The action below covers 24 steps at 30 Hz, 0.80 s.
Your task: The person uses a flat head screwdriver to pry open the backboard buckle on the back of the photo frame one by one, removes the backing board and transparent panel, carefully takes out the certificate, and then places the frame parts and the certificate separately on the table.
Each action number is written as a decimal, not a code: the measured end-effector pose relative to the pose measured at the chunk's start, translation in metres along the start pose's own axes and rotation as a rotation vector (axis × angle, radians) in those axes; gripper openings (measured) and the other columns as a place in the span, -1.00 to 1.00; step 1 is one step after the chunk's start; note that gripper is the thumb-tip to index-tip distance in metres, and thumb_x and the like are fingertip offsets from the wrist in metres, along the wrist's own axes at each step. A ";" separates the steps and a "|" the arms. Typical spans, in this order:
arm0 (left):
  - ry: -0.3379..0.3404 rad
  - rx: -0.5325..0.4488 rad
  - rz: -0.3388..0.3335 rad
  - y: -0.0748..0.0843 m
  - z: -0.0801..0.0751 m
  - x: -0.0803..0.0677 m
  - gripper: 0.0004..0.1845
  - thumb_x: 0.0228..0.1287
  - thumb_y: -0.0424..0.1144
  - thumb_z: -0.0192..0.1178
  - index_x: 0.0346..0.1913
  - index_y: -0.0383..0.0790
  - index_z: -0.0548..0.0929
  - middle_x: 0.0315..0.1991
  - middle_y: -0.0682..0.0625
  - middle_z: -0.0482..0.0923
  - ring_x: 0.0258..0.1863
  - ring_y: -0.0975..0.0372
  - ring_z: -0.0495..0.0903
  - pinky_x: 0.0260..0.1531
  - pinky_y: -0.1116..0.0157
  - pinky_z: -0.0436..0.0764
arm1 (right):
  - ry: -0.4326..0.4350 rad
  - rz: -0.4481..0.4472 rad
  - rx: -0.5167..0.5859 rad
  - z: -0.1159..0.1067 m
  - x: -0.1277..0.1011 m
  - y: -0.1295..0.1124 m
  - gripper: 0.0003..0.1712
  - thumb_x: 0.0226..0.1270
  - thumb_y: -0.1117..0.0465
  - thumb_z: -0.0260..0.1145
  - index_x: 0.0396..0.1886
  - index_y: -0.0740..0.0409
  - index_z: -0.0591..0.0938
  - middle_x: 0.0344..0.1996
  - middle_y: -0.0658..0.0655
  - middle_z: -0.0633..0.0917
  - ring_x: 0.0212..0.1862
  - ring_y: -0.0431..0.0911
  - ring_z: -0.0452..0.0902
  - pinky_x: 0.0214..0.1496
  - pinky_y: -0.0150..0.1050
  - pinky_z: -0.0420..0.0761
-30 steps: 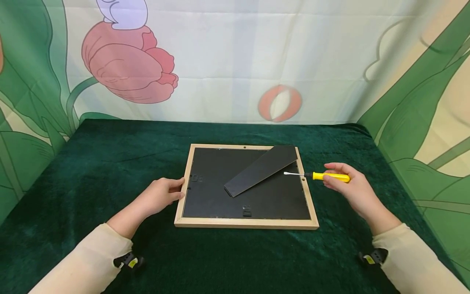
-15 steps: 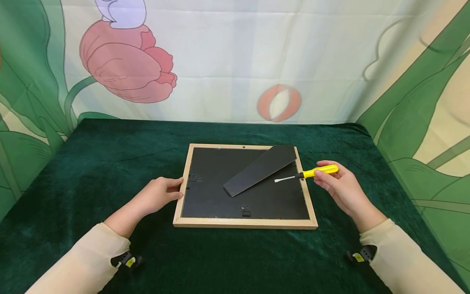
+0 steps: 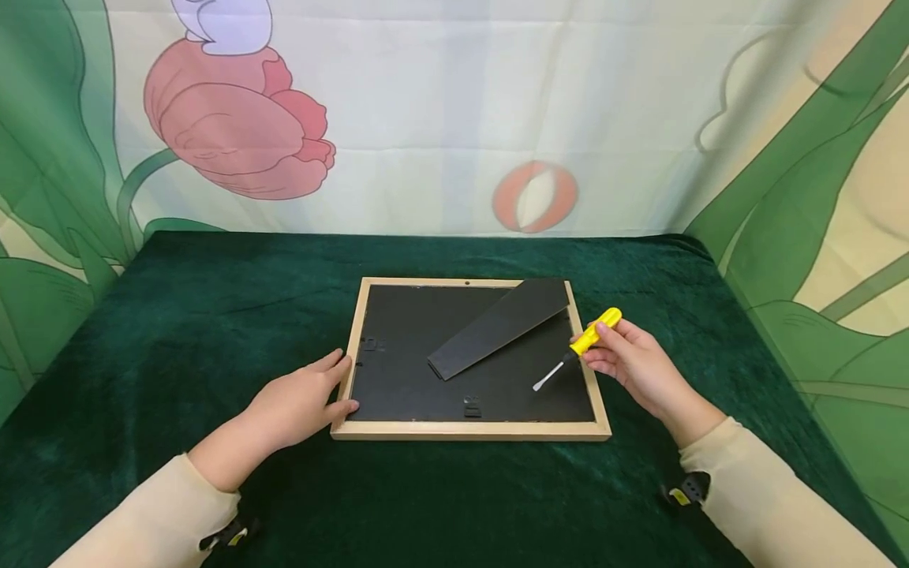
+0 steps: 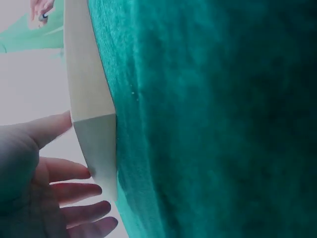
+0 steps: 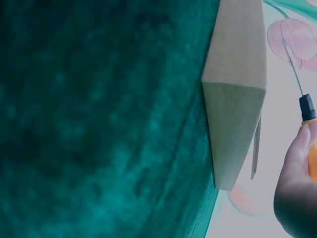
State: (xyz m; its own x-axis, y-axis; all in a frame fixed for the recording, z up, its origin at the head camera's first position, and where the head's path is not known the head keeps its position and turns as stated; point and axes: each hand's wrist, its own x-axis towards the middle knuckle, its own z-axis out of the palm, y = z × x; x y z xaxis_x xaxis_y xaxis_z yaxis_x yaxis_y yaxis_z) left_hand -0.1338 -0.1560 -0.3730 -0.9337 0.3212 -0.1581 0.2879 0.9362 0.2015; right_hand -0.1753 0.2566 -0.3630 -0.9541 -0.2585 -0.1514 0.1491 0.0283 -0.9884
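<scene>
**Screwdriver Aimed at the Frame's Back**

The frame lay face down on the green cloth, its long sides running left to right, stand slanting across the backing. My left hand rested, fingers loose and spread, on its near left corner. My right hand pinched the screwdriver by its yellow handle; its axis ran diagonally, tip pointing down-left over the backing's right part.

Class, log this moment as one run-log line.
left hand: rests on picture frame corner | right hand: holds yellow screwdriver, tip over backing board
</scene>
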 end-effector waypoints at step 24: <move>0.090 0.286 0.126 0.012 0.001 -0.009 0.06 -0.37 0.41 0.11 0.14 -0.37 0.29 0.16 -0.19 0.19 0.13 -0.06 0.15 -0.04 -0.02 0.25 | -0.083 0.134 -0.273 0.018 0.015 0.003 -0.33 0.21 0.14 0.08 0.22 0.27 0.03 -0.09 0.32 0.45 -0.41 -0.10 0.40 -0.25 -0.29 0.49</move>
State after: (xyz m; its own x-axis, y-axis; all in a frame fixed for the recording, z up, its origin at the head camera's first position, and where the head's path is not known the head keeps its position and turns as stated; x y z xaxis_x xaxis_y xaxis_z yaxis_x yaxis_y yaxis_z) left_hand -0.1215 -0.1478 -0.3703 -0.8982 0.4355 -0.0604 0.4389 0.8960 -0.0676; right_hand -0.1848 0.2358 -0.3680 -0.9046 -0.3121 -0.2902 0.1863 0.3229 -0.9279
